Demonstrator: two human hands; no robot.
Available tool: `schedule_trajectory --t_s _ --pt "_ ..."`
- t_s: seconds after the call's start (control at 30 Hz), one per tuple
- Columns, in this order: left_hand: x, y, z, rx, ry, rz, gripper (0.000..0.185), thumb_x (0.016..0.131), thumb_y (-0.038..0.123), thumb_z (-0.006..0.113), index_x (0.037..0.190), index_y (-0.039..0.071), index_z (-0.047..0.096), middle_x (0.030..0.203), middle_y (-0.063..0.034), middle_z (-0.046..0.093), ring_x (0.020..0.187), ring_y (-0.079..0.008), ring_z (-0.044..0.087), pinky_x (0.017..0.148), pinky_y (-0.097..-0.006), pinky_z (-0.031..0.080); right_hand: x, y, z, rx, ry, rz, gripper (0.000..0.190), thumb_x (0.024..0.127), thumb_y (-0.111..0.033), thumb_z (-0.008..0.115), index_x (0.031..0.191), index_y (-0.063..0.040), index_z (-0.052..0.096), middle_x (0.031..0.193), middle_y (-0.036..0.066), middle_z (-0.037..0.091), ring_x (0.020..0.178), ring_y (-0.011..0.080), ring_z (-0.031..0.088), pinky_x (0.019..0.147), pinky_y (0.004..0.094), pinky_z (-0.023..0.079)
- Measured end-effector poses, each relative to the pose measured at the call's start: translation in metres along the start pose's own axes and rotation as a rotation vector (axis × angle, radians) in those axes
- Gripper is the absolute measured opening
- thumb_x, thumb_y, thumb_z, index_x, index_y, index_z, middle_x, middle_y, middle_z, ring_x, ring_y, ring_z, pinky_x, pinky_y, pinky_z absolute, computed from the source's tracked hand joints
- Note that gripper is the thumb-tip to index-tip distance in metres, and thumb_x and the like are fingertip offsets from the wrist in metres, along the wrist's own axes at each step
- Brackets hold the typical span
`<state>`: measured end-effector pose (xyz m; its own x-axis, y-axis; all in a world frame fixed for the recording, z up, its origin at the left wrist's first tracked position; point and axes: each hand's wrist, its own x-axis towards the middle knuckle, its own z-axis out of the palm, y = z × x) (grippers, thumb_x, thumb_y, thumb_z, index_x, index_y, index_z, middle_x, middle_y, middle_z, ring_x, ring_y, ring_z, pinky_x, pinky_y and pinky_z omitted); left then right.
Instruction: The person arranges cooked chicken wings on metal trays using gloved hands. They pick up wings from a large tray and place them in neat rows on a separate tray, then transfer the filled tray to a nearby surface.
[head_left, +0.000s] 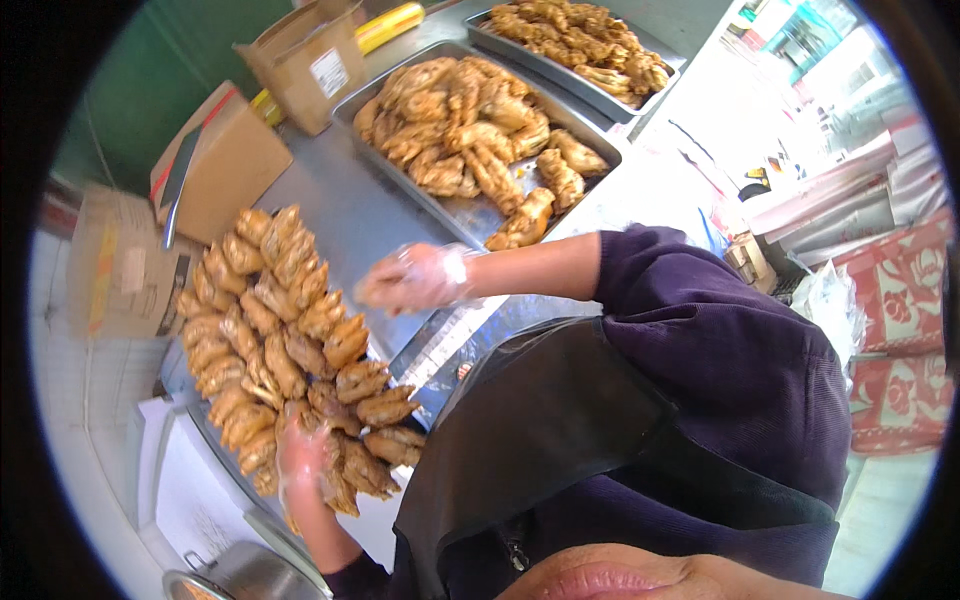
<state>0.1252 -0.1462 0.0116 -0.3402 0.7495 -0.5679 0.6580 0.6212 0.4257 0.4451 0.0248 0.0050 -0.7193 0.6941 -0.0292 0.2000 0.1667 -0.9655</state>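
Rows of brown braised trotters, seemingly pig's, lie packed side by side on the left. Over their near end is my left hand in a clear plastic glove. It touches trotters there, but its fingertips are partly hidden, so a grip cannot be made out. My right hand, also gloved, hovers blurred above the metal tabletop, between the rows and a metal tray. Its fingers look bent, and no held thing shows clearly. More trotters are heaped in that tray, with a few looser ones at its near end.
A second metal tray of brown meat stands farther back. Cardboard boxes line the far left side, with a metal-handled knife against one. Behind lies a yellow roll. A metal pot is at the bottom left.
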Motion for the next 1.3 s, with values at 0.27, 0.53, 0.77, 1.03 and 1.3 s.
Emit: schedule_trajectory --t_s 0.27,0.53,0.77,1.03,1.3 --pt "-0.021 0.05 0.095 -0.734 0.399 0.283 0.032 0.1 0.022 0.058 0.128 0.008 0.058 0.081 -0.0014 0.06 0.061 -0.0084 0.052 0.052 -0.0227 0.045 -0.147 0.045 -0.176 0.369 0.656 0.055 0.035 0.1 -0.039 0.053 0.095 -0.006 0.064 0.088 0.006 0.068 0.072 0.0163 0.068 0.058 0.0284 0.053" --pt "-0.032 0.285 0.238 -0.988 0.17 0.26 0.029 0.099 0.031 0.059 0.114 0.007 0.062 0.084 -0.0013 0.059 0.063 -0.0061 0.053 0.05 -0.0177 0.038 -0.293 0.107 -0.322 0.457 0.889 0.134 0.03 0.097 -0.034 0.059 0.101 -0.005 0.066 0.084 0.005 0.068 0.065 0.0127 0.064 0.058 0.0254 0.053" --pt "0.018 0.42 0.281 -1.012 -0.003 0.433 0.023 0.101 0.024 0.055 0.116 0.008 0.063 0.081 0.0019 0.058 0.059 -0.0021 0.047 0.044 -0.0136 0.032 -0.422 0.153 -0.402 0.511 1.259 0.228 0.024 0.095 -0.028 0.06 0.099 -0.005 0.065 0.081 0.005 0.066 0.062 0.0106 0.059 0.053 0.0233 0.047" --pt "0.085 0.578 0.341 -1.082 -0.182 0.565 0.018 0.1 0.023 0.058 0.107 0.007 0.065 0.081 0.001 0.058 0.062 -0.0025 0.05 0.046 -0.0115 0.032 -0.471 0.196 -0.504 0.237 1.373 0.307 0.029 0.094 -0.033 0.062 0.1 -0.004 0.065 0.087 0.006 0.067 0.065 0.0101 0.057 0.056 0.0235 0.046" --pt "0.227 0.694 0.414 -1.076 -0.037 0.292 0.044 0.096 0.035 0.063 0.131 0.009 0.055 0.1 -0.0029 0.061 0.075 -0.0088 0.057 0.056 -0.02 0.046 -0.4 0.31 -0.762 -0.561 1.053 0.242 0.03 0.096 -0.025 0.052 0.074 -0.007 0.059 0.07 -0.002 0.059 0.062 0.0093 0.045 0.056 0.0281 0.038"
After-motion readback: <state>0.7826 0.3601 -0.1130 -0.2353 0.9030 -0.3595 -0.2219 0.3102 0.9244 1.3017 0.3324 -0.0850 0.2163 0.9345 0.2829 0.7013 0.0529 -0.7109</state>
